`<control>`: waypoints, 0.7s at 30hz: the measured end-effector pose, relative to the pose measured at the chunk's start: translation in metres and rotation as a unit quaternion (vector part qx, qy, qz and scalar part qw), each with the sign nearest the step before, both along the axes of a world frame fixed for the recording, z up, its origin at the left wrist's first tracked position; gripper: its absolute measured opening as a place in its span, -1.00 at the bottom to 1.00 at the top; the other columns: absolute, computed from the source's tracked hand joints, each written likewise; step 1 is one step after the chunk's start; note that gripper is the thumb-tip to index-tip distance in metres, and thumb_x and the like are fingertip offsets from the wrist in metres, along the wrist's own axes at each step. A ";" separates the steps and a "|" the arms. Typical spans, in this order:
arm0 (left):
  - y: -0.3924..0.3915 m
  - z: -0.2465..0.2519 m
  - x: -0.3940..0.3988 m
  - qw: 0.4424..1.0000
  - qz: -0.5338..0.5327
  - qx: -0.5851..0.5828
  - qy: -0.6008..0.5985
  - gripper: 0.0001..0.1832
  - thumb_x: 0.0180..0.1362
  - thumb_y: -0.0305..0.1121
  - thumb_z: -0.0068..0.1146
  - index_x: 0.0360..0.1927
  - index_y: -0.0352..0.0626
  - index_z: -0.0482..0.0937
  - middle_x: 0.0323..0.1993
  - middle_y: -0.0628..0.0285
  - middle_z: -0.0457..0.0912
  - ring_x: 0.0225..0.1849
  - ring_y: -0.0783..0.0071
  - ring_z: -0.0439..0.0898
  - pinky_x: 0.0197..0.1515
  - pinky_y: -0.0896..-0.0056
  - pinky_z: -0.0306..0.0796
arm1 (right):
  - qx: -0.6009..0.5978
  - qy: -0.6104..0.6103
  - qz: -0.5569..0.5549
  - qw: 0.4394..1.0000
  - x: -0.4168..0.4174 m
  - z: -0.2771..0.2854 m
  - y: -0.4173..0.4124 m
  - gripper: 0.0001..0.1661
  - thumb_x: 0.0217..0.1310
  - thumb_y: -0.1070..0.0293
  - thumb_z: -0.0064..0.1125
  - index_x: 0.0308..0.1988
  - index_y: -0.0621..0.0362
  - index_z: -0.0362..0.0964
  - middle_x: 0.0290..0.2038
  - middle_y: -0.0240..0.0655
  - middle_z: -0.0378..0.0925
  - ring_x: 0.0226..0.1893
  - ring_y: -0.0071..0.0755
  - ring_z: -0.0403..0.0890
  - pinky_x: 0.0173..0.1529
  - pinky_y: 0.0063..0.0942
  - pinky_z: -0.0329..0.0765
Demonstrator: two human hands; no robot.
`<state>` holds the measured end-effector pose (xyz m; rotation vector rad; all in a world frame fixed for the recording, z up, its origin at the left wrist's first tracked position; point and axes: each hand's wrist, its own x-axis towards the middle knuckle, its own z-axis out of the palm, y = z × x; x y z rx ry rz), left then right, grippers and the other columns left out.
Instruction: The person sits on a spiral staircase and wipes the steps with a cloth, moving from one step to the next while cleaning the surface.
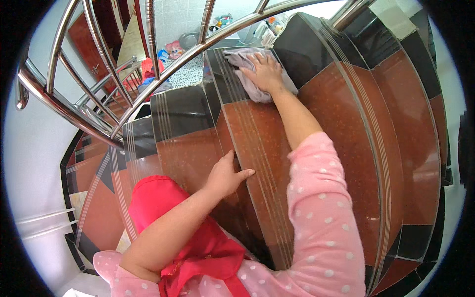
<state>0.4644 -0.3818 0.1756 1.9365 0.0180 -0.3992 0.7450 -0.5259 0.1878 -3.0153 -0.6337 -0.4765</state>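
A greyish-lilac cloth [256, 87] lies partly bunched on the black end section of a stair tread [252, 130], close to the railing side. My right hand [264, 72] presses flat on it with the fingers spread. Lower down, my left hand [226, 174] rests at the front edge of the same tread, thumb on top and fingers over the edge. Nothing shows in the left hand. The tread is reddish-brown polished stone with pale lines along its front edge.
A curved stainless-steel railing [170, 70] with upright bars runs along the upper left. More steps [345, 111] rise to the right, and others descend at left. Beyond the railing lie a grey basin [189, 40] and a patterned floor [189, 67]. A red apron [159, 196] hangs from my front.
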 end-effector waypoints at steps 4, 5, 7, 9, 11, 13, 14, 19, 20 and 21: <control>0.003 -0.005 0.017 0.996 -0.040 -0.027 0.069 -0.07 -0.03 -0.07 0.40 0.23 -0.52 0.19 0.11 -0.26 0.45 0.15 -0.08 0.46 0.21 0.15 0.33 | 0.029 0.021 -0.130 0.991 0.015 0.011 0.022 -0.24 0.20 -0.33 -0.17 0.27 -0.20 0.28 0.34 -0.37 0.19 0.38 -0.02 0.06 0.34 0.11 0.00; 0.004 -0.007 0.013 0.996 -0.035 -0.054 0.063 -0.06 -0.02 -0.04 0.39 0.23 -0.53 0.18 0.13 -0.27 0.43 0.18 -0.07 0.44 0.23 0.16 0.31 | 0.034 0.019 -0.132 0.990 0.012 0.009 0.021 -0.22 0.20 -0.36 -0.19 0.28 -0.21 0.26 0.35 -0.37 0.17 0.38 -0.02 0.05 0.34 0.12 0.00; 0.006 -0.011 0.008 0.997 -0.033 -0.049 0.053 -0.03 0.00 0.01 0.35 0.26 -0.53 0.15 0.16 -0.28 0.40 0.23 -0.05 0.40 0.26 0.18 0.28 | 0.039 0.015 -0.139 0.989 0.004 0.008 0.009 -0.17 0.18 -0.41 -0.25 0.30 -0.22 0.23 0.38 -0.35 0.13 0.39 -0.03 0.03 0.34 0.14 -0.02; 0.006 -0.019 0.003 0.998 -0.039 0.016 0.052 -0.01 0.03 0.05 0.32 0.28 -0.53 0.12 0.20 -0.28 0.36 0.27 -0.03 0.35 0.29 0.19 0.25 | 0.015 0.028 -0.118 0.993 -0.019 0.006 -0.004 -0.21 0.21 -0.33 -0.18 0.31 -0.18 0.20 0.37 -0.31 0.14 0.37 0.05 0.05 0.33 0.13 -0.01; 0.004 -0.027 0.003 0.999 -0.038 -0.006 0.026 0.00 0.05 0.03 0.31 0.31 -0.52 0.08 0.21 -0.26 0.36 0.25 -0.02 0.38 0.27 0.19 0.27 | 0.019 0.027 -0.069 0.997 -0.045 0.001 -0.024 -0.24 0.23 -0.27 -0.13 0.31 -0.17 0.19 0.36 -0.28 0.13 0.36 0.09 0.05 0.34 0.12 -0.01; 0.003 -0.032 0.002 0.999 -0.043 -0.026 0.002 0.01 0.08 0.01 0.30 0.33 -0.51 0.03 0.22 -0.23 0.37 0.23 0.00 0.41 0.25 0.20 0.30 | 0.007 0.029 -0.034 0.999 -0.091 0.002 -0.042 -0.24 0.24 -0.23 -0.13 0.31 -0.11 0.17 0.36 -0.28 0.13 0.34 0.16 0.06 0.35 0.16 -0.06; 0.005 -0.032 0.002 0.999 -0.038 -0.022 0.005 -0.01 0.08 0.00 0.29 0.33 -0.50 0.05 0.21 -0.23 0.37 0.23 0.01 0.41 0.24 0.20 0.30 | 0.000 0.027 -0.025 0.999 -0.114 0.004 -0.050 -0.25 0.24 -0.20 -0.10 0.31 -0.08 0.18 0.36 -0.26 0.12 0.34 0.17 0.06 0.35 0.16 -0.06; 0.002 -0.023 0.000 1.000 -0.026 0.001 0.004 -0.08 0.09 0.07 0.23 0.29 -0.47 0.15 0.21 -0.25 0.36 0.28 -0.04 0.34 0.28 0.17 0.25 | -0.010 0.045 -0.022 0.999 -0.226 0.016 -0.090 -0.24 0.22 -0.10 0.02 0.31 0.00 0.17 0.37 -0.20 0.08 0.36 0.16 0.00 0.37 0.12 -0.12; 0.001 -0.022 -0.001 0.999 -0.026 -0.018 0.010 -0.12 0.11 0.05 0.22 0.28 -0.45 0.18 0.20 -0.26 0.36 0.26 -0.05 0.36 0.26 0.16 0.27 | -0.006 0.052 -0.021 0.998 -0.247 0.019 -0.095 -0.23 0.22 -0.09 0.04 0.31 0.00 0.16 0.37 -0.19 0.06 0.36 0.16 -0.03 0.38 0.12 -0.13; 0.000 -0.022 -0.001 1.000 -0.023 -0.008 0.009 -0.12 0.12 0.04 0.21 0.28 -0.45 0.18 0.20 -0.26 0.37 0.25 -0.05 0.36 0.25 0.15 0.27 | -0.006 0.057 -0.023 0.998 -0.261 0.019 -0.097 -0.23 0.22 -0.09 0.05 0.31 0.00 0.16 0.37 -0.18 0.06 0.37 0.16 -0.03 0.38 0.12 -0.13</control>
